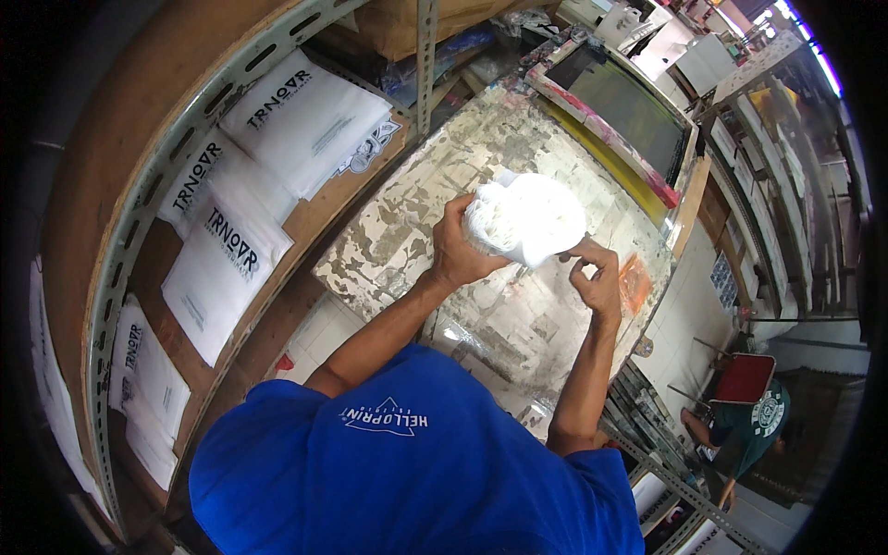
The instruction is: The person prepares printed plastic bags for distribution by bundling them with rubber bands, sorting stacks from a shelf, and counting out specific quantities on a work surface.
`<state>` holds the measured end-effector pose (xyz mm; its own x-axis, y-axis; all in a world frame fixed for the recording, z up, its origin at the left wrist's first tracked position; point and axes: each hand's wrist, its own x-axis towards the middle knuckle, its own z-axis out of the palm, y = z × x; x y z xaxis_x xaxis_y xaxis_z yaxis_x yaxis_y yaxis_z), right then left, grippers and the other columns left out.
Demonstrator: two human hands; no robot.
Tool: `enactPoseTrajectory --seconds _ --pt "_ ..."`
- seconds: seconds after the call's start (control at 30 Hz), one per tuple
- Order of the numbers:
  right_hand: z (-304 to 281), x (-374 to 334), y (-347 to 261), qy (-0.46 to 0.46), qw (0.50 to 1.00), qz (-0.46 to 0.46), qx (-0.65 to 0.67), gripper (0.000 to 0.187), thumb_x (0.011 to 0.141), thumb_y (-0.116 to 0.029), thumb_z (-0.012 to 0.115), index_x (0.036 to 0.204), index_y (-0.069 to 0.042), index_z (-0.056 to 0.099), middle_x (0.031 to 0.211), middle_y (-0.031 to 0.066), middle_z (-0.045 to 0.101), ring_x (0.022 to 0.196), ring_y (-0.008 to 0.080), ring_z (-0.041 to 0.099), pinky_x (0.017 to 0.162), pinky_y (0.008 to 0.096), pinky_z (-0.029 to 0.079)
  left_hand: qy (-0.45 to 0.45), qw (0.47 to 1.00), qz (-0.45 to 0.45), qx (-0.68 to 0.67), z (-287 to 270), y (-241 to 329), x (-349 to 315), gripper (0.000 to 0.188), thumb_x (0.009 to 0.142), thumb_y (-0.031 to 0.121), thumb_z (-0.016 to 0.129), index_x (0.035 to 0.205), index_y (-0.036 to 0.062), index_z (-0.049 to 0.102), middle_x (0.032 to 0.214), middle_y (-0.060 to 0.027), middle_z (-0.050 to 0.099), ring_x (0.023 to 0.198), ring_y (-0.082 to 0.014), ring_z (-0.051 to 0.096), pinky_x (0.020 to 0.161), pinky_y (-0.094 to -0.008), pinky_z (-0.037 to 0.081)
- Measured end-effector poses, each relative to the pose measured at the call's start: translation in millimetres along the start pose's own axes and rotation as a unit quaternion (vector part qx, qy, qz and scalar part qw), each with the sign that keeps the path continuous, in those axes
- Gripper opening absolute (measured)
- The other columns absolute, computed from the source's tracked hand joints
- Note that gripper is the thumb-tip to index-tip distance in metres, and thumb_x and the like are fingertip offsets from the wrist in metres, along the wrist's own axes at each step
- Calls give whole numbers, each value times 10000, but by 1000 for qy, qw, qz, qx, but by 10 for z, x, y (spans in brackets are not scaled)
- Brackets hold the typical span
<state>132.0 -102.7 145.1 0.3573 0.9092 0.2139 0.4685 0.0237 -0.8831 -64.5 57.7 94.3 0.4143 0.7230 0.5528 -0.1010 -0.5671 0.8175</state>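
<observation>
The left hand (460,252) is closed around 1 white bundle (525,218); the right hand (599,283), half curled, is at its edge, hold unclear.

My left hand (462,248) grips a white bundle (527,219), partly washed out by glare, over a paint-worn table (398,227). My right hand (599,289), fingers curled, is at its lower right edge. White packages (307,120) lie on the shelf (319,206) to my left; a framed screen (622,104) sits beyond.
</observation>
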Motion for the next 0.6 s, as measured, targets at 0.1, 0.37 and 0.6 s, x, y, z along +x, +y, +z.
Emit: enactPoseTrajectory --seconds 0.1,0.37,0.6 --pt "-87 80 73 16 999 -21 -40 367 588 -20 525 894 10 724 779 95 707 744 168 634 630 277 440 -11 1000 0 1 -22 18 2 986 561 312 976 1281 2 378 1101 -205 658 993 -299 697 834 -385 573" --pt "-308 142 504 343 926 -18 155 367 647 -71 517 970 46 645 896 87 667 845 158 590 754 255 421 3 1000 3 -17 -34 39 37 1086 540 322 986 1343 -20 338 1162 -234 615 1042 -325 669 898 -408 555" --pt "-95 -254 614 267 958 49 96 193 782 -29 650 971 11 649 926 43 659 841 117 588 772 254 456 -45 998 -48 -23 -71 -23 179 1131 526 250 982 1395 -7 306 1238 -215 573 1136 -311 614 956 -407 527"
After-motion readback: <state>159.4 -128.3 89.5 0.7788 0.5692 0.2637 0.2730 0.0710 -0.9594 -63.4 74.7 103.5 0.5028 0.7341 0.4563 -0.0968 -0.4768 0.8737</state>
